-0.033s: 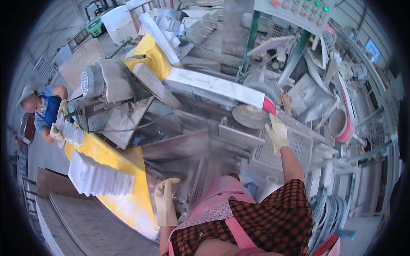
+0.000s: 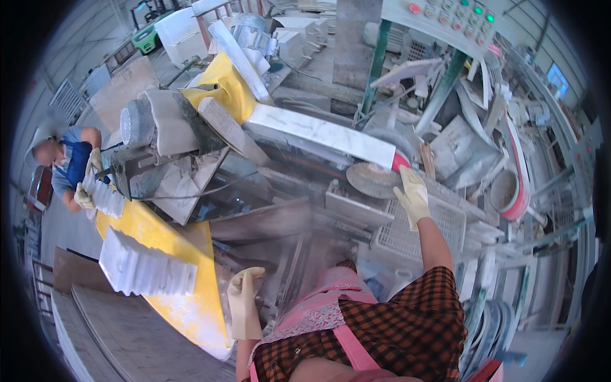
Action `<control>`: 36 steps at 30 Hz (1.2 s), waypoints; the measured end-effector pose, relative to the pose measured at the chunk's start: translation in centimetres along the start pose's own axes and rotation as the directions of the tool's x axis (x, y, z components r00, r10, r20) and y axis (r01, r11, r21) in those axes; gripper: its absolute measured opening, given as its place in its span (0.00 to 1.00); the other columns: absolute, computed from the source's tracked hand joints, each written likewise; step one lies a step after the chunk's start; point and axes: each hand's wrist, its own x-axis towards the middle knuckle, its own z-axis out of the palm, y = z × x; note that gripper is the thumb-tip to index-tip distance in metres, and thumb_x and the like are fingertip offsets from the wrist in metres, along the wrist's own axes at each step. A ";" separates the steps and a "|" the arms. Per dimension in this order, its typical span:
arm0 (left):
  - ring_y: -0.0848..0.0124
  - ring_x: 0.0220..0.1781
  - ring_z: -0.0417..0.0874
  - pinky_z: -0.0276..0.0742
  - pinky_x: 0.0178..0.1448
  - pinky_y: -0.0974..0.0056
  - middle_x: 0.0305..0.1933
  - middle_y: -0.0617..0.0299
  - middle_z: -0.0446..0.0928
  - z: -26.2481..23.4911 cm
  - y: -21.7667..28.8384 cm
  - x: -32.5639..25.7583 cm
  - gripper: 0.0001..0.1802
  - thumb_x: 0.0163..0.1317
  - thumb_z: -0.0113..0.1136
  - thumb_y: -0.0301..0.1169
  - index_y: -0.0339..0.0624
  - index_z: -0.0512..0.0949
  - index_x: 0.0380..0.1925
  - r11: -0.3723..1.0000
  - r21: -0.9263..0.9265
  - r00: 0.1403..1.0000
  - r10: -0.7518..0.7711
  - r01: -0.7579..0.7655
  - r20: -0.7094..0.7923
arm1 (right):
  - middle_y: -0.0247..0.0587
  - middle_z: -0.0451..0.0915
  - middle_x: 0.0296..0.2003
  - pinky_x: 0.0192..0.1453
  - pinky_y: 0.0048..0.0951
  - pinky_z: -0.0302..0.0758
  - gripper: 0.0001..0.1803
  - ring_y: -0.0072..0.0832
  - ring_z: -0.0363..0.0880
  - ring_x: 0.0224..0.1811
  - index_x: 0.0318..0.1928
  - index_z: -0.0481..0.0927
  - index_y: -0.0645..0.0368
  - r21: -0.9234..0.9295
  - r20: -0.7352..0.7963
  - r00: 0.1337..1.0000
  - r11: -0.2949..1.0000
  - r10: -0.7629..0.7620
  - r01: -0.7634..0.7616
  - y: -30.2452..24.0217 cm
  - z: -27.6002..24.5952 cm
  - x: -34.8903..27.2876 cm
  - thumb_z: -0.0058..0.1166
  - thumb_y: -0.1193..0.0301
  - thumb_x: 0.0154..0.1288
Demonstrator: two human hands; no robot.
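Note:
A long white marble strip (image 2: 324, 132) with grey veins lies across the machine, sloping down to the right. At its right end shows a red band (image 2: 400, 161). My right hand (image 2: 415, 194), in a pale rubber glove, reaches there with fingers stretched out, fingertips at the red band; whether they press on it I cannot tell. Just below the strip's end is a round, dusty disc (image 2: 372, 180). My left hand (image 2: 244, 302), gloved alike, is raised left of my pink apron (image 2: 328, 286). Its fingers are curled together, and nothing shows in them.
Stacked white grooved stone pieces (image 2: 146, 264) rest on a yellow sheet (image 2: 207, 280) at left. A co-worker (image 2: 75, 159) holds similar pieces beyond. A button panel (image 2: 445, 22) hangs at upper right. A plastic crate (image 2: 439, 232) sits below my right hand.

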 end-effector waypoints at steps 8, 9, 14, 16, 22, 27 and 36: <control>0.68 0.52 0.88 0.79 0.63 0.65 0.48 0.53 0.88 12.5 0.5 2.9 0.14 0.77 0.57 0.34 0.33 0.84 0.48 0.987 -0.158 0.966 -0.076 0.037 -0.248 | 0.48 0.58 0.79 0.83 0.52 0.55 0.53 0.46 0.55 0.82 0.79 0.58 0.57 -0.215 0.247 0.843 0.821 -0.478 0.529 2.0 0.7 13.7 0.71 0.57 0.58; 0.68 0.53 0.88 0.79 0.63 0.64 0.49 0.53 0.88 13.8 0.7 3.1 0.14 0.78 0.56 0.34 0.33 0.84 0.49 0.988 -0.156 0.969 -0.058 0.021 -0.239 | 0.48 0.58 0.79 0.83 0.53 0.55 0.52 0.47 0.55 0.82 0.79 0.58 0.56 -0.199 0.257 0.825 0.808 -0.503 0.555 2.1 1.0 14.2 0.71 0.57 0.59; 0.69 0.58 0.85 0.74 0.68 0.64 0.51 0.54 0.87 16.8 2.1 4.2 0.16 0.78 0.54 0.32 0.31 0.82 0.53 0.992 -0.124 0.981 -0.046 0.023 -0.189 | 0.50 0.65 0.75 0.82 0.50 0.58 0.46 0.47 0.61 0.78 0.78 0.61 0.58 -0.091 0.279 0.845 0.863 -0.457 0.497 3.2 0.8 14.5 0.65 0.58 0.64; 0.65 0.57 0.87 0.75 0.68 0.63 0.53 0.53 0.86 17.1 2.4 4.8 0.15 0.79 0.52 0.31 0.31 0.80 0.55 0.997 -0.079 0.984 -0.019 0.005 -0.178 | 0.51 0.70 0.72 0.81 0.48 0.59 0.42 0.47 0.65 0.76 0.76 0.64 0.60 0.219 0.272 0.890 0.924 -0.367 0.314 3.5 0.4 14.7 0.63 0.59 0.66; 0.64 0.58 0.87 0.76 0.69 0.61 0.52 0.54 0.86 18.3 1.8 6.5 0.15 0.79 0.53 0.32 0.31 0.80 0.54 0.981 -0.180 0.984 0.038 -0.070 -0.174 | 0.49 0.73 0.70 0.80 0.50 0.60 0.38 0.45 0.67 0.75 0.72 0.70 0.62 -0.174 0.081 0.661 0.642 -0.746 0.747 1.7 0.8 16.7 0.63 0.59 0.65; 0.69 0.56 0.85 0.74 0.68 0.63 0.51 0.55 0.87 18.1 0.7 6.0 0.16 0.78 0.54 0.33 0.32 0.82 0.53 0.977 -0.200 0.973 0.028 -0.075 -0.230 | 0.46 0.70 0.72 0.82 0.50 0.57 0.48 0.42 0.63 0.78 0.74 0.67 0.61 -0.204 0.136 0.590 0.561 -0.795 0.802 -1.1 2.6 18.4 0.69 0.54 0.57; 0.69 0.58 0.85 0.75 0.68 0.63 0.52 0.55 0.86 16.0 -0.6 2.0 0.16 0.79 0.54 0.34 0.32 0.81 0.54 0.958 -0.284 0.931 -0.063 -0.045 -0.361 | 0.48 0.69 0.73 0.82 0.49 0.58 0.44 0.44 0.63 0.78 0.75 0.66 0.60 -0.265 0.149 0.554 0.507 -0.819 0.820 -2.0 4.8 20.7 0.66 0.56 0.62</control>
